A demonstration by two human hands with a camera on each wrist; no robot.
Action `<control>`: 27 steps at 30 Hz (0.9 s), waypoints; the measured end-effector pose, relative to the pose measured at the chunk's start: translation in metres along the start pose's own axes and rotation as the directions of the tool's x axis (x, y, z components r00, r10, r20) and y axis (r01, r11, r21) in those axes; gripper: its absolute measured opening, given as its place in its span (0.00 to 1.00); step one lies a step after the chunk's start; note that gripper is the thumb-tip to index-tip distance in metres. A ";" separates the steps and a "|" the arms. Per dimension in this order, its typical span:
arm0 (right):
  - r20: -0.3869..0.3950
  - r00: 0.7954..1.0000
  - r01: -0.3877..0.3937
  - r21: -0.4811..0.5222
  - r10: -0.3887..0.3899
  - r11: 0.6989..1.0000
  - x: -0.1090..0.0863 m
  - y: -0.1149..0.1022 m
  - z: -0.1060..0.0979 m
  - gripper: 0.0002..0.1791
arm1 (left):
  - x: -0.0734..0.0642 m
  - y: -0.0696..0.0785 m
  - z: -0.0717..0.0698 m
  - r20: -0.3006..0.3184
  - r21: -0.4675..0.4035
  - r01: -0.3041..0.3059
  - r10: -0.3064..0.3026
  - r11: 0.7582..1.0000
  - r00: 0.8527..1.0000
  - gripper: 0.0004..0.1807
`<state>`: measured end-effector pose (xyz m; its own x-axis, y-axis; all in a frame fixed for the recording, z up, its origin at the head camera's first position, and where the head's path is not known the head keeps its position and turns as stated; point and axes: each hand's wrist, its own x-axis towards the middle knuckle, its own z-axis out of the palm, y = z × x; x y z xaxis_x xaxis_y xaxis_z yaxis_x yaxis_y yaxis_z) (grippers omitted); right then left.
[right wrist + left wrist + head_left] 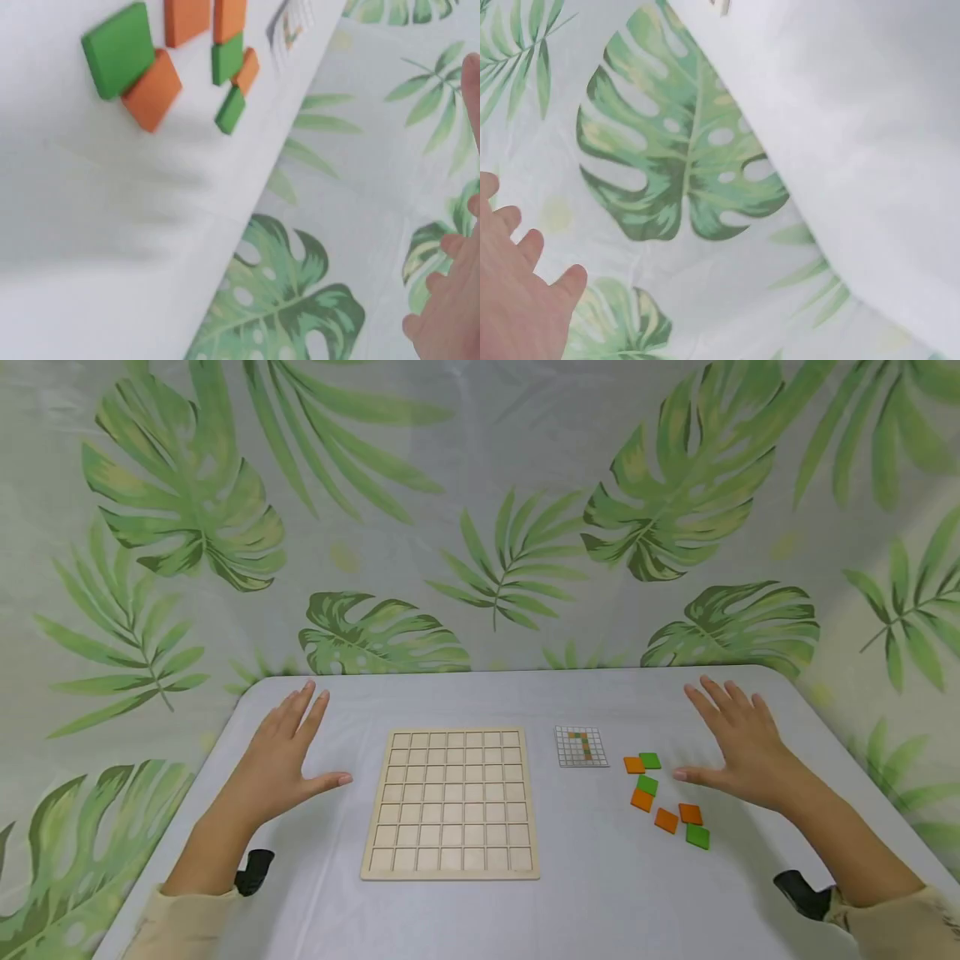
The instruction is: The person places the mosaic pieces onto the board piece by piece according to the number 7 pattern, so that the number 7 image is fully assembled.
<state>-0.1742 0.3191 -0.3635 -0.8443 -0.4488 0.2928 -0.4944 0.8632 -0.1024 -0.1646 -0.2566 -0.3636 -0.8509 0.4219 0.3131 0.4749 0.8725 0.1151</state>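
My left hand (279, 767) is held up over the left side of the table, fingers spread and holding nothing. It is left of a square wooden grid board (453, 804), whose cells are bare. On the right, my right hand (742, 750) is raised with thumb and fingers spread, also holding nothing. Close to its thumb lie several flat square tiles, among them an orange tile (666, 820) and a green tile (697, 837). A small card (581, 747) printed with a grid and a pattern of orange and green squares lies between board and tiles.
A white cloth covers the table (315, 910), whose rounded far corners show. Behind it hangs a leaf-patterned curtain (517, 460). Black straps with mounts (255, 872) sit at both wrists, near the beige sleeves (183, 927).
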 end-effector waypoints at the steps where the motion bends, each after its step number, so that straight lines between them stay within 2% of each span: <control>1: -0.006 1.000 0.008 0.024 -0.008 1.000 -0.001 -0.001 0.003 0.61 | -0.002 0.001 0.005 -0.008 -0.026 0.002 -0.002 1.000 1.000 0.58; 4: -0.016 1.000 0.024 0.084 -0.023 0.996 -0.005 -0.005 0.014 0.61 | -0.007 0.004 0.018 -0.011 -0.097 0.019 -0.020 0.995 1.000 0.59; 8: 0.001 1.000 0.009 0.162 -0.009 0.987 -0.011 -0.009 0.029 0.59 | -0.013 0.011 0.035 0.031 -0.177 0.064 -0.060 0.982 0.998 0.60; 12: 0.062 0.998 -0.036 0.225 0.022 0.974 -0.017 -0.011 0.045 0.56 | -0.020 0.018 0.050 0.082 -0.243 0.115 -0.098 0.963 0.992 0.61; 16: 0.143 0.989 -0.084 0.295 0.043 0.952 -0.021 -0.012 0.060 0.49 | -0.023 0.024 0.061 0.139 -0.306 0.156 -0.118 0.939 0.983 0.61; 22: 0.217 0.976 -0.107 0.383 0.023 0.917 -0.026 -0.016 0.078 0.36 | -0.028 0.029 0.073 0.248 -0.401 0.225 -0.131 0.888 0.960 0.61; 27: 0.221 0.975 -0.116 0.395 0.029 0.911 -0.028 -0.017 0.087 0.27 | -0.032 0.027 0.076 0.327 -0.485 0.279 -0.124 0.829 0.937 0.58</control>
<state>-0.1601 0.2965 -0.4523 -0.8829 -0.4639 0.0727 -0.4342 0.7476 -0.5026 -0.1415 -0.2276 -0.4424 -0.9296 0.3673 -0.0289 0.2650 0.7209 0.6404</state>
